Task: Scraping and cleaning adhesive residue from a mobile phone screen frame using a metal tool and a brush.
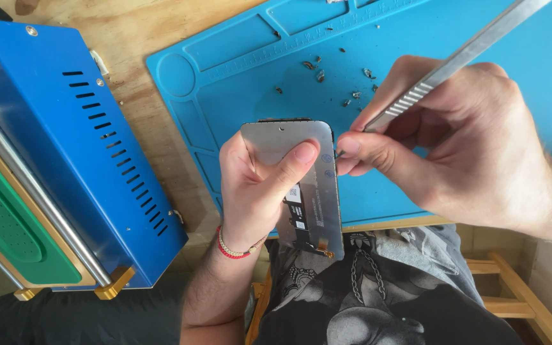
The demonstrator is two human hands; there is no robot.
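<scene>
My left hand grips a flat grey phone screen panel with its metal back facing me, thumb pressed across the upper part. A small orange flex connector hangs at the panel's lower edge. My right hand pinches a slim metal scalpel-like tool, whose tip touches the panel's right edge near the top. A red and beige bracelet sits on my left wrist.
A blue silicone work mat with moulded compartments lies on the wooden bench, with several dark scraps scattered on it. A blue metal machine with vent slots and a green pad stands at left. A wooden stool frame is below right.
</scene>
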